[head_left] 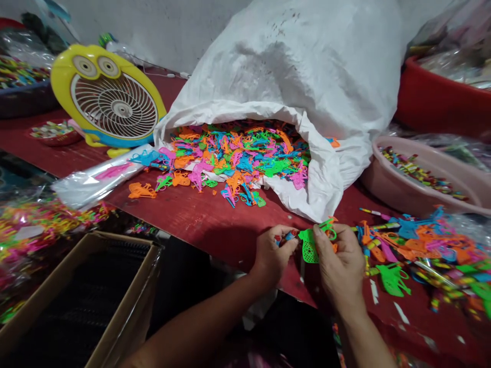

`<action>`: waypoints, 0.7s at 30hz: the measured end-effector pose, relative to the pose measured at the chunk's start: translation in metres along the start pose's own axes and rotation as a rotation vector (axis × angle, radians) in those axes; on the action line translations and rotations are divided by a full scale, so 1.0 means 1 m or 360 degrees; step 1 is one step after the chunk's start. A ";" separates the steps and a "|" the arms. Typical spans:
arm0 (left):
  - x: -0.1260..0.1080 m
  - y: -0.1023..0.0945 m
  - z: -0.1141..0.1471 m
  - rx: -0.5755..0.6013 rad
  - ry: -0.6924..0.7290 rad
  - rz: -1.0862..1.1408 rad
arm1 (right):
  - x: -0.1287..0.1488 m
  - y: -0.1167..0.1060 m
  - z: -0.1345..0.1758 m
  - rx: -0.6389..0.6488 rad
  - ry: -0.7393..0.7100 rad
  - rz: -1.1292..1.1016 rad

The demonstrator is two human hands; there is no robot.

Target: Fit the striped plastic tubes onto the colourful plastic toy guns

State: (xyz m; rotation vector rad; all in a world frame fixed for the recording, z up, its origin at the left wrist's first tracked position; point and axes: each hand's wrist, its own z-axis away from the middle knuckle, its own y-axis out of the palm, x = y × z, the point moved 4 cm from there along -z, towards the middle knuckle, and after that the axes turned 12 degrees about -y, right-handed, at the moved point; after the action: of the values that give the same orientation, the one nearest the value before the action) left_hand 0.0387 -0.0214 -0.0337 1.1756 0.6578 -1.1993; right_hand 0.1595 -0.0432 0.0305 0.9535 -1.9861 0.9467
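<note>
My left hand (268, 258) is closed around small blue-and-red cylinder pieces (290, 234), their ends showing by the thumb and fingers. Just to its right, my right hand (341, 268) pinches a green plastic toy gun (310, 247) with a mesh-like part; a bit of orange plastic shows behind its fingers. Both hands are over the front edge of the red table (184, 220). Beyond them, a white woven sack (326, 76) spills many small toy guns (245, 161) in orange, pink, blue and green.
A yellow fan (61, 76) stands at the left behind a clear plastic bag (84, 184). On the right are a pink basin (414, 197), a red tub (429, 110) and a pile of toy guns and shiny tubes (422, 245). A cardboard box (141, 286) sits below left.
</note>
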 end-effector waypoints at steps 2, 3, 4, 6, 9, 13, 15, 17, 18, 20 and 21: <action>0.000 -0.001 0.001 0.0016 0.0011 0.0018 | -0.001 0.002 0.000 -0.0017 -0.0065 0.0053; 0.000 -0.001 0.001 0.0024 0.0007 0.0019 | -0.003 0.002 0.001 -0.0014 -0.0074 0.0071; 0.001 -0.002 0.001 0.0030 0.0007 0.0015 | -0.005 0.003 0.001 -0.0001 -0.0071 0.0080; 0.003 -0.001 0.001 0.0027 0.0030 -0.0015 | -0.007 0.002 0.002 0.0019 -0.0036 0.0072; 0.009 -0.001 0.000 -0.0038 0.0074 -0.0068 | -0.003 0.000 0.004 -0.0049 0.0002 0.0036; 0.010 -0.001 0.002 -0.0168 0.0132 -0.0216 | 0.009 0.001 0.007 -0.0150 -0.0125 0.0109; 0.008 -0.002 0.004 -0.0229 0.0174 -0.0311 | 0.010 0.002 0.009 -0.0166 -0.0171 0.0157; 0.004 -0.002 0.006 -0.0262 0.0224 -0.0411 | 0.009 0.003 0.012 -0.0174 -0.0184 0.0190; 0.002 -0.002 0.007 -0.0272 0.0247 -0.0458 | 0.008 0.003 0.013 -0.0174 -0.0192 0.0217; -0.001 -0.001 0.009 -0.0287 0.0283 -0.0525 | 0.006 0.002 0.015 -0.0173 -0.0219 0.0293; -0.002 -0.001 0.010 -0.0299 0.0294 -0.0544 | 0.006 0.002 0.016 -0.0177 -0.0237 0.0346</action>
State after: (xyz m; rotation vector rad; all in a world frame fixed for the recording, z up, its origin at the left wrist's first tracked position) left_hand 0.0349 -0.0300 -0.0292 1.0485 1.1214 -1.2871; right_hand 0.1510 -0.0575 0.0272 0.7774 -2.2787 0.8921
